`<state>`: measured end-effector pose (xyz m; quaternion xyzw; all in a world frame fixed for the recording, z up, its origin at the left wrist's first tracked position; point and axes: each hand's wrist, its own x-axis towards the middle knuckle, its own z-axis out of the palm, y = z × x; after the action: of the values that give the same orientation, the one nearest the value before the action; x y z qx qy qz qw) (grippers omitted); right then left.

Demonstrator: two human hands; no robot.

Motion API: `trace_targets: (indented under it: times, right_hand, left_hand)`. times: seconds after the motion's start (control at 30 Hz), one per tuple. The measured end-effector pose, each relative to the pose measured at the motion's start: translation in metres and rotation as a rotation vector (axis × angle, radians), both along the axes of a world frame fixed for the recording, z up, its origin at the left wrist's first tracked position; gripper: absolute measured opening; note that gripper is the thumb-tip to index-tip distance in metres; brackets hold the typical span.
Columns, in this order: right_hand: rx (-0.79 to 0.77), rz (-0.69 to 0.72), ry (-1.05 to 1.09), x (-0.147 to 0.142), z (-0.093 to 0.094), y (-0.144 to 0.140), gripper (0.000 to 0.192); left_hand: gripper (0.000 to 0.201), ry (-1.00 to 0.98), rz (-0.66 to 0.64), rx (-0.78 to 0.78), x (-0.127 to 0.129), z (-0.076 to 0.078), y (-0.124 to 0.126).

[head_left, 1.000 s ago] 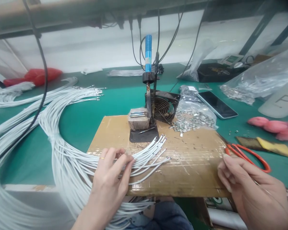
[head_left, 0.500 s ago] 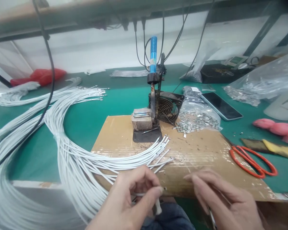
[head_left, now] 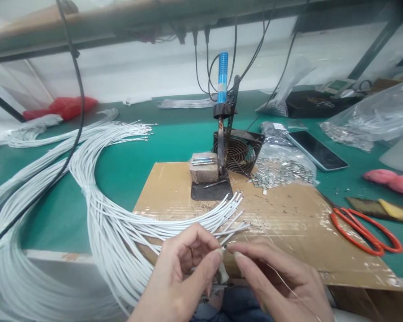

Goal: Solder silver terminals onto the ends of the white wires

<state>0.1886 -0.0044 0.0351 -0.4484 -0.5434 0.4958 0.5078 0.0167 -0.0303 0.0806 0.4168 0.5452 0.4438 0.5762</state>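
A white wire (head_left: 221,251) is pinched by its end in the left hand (head_left: 183,275) at the cardboard's (head_left: 289,223) near edge, while a thin strand (head_left: 289,288), apparently solder, is pinched in the right hand (head_left: 275,279) against that end, below the iron (head_left: 221,112).

No readable text, label, brand or number anywhere in frame. Phone (head_left: 317,150) at right: screen dark, blank. Device with greenish display (head_left: 336,85), upper right: too small and blurred to read.
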Motion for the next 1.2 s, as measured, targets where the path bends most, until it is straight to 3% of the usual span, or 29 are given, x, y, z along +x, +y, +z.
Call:
trace_targets:
  times: [0.23,0.3,0.4,0.47,0.53,0.6,0.77,0.93,1.07,1.2]
  right_hand:
    - [-0.030,0.006,0.025,-0.005,0.007,-0.001,0.012]
    - [-0.026,-0.017,0.048,-0.002,0.006,0.001,0.012]
    - [0.016,-0.048,0.020,0.013,0.000,0.006,0.016]
    - [0.034,-0.050,0.003,0.027,-0.007,0.010,0.022]
    - [0.053,-0.103,0.016,0.040,-0.013,0.014,0.029]
    - [0.082,-0.194,0.029,0.050,-0.018,0.016,0.033]
    - [0.108,-0.245,0.026,0.054,-0.026,0.020,0.031]
    - [0.057,-0.143,-0.023,0.045,-0.024,0.021,0.034]
    - [0.028,0.017,-0.106,0.028,-0.015,0.014,0.034]
    - [0.003,0.017,-0.086,0.004,-0.010,0.004,0.043]
  left_hand:
    - [0.023,0.009,-0.002,0.069,-0.003,-0.012,0.000]
    - [0.021,0.120,0.029,0.117,0.000,-0.015,-0.003]
    - [0.016,0.544,0.010,0.465,0.004,-0.019,-0.008]
    - [0.021,0.827,-0.073,0.739,0.003,-0.019,-0.009]
    - [0.028,0.927,-0.197,0.863,-0.001,-0.017,-0.008]
    - [0.032,0.861,-0.309,0.824,-0.006,-0.012,-0.005]
    - [0.034,0.552,-0.452,0.465,-0.009,-0.011,0.000]
    - [0.027,0.260,-0.412,0.109,-0.005,-0.017,0.007]
    - [0.024,0.174,-0.379,0.105,-0.005,-0.017,0.009]
    - [0.028,0.155,-0.502,0.136,-0.008,-0.019,0.007]
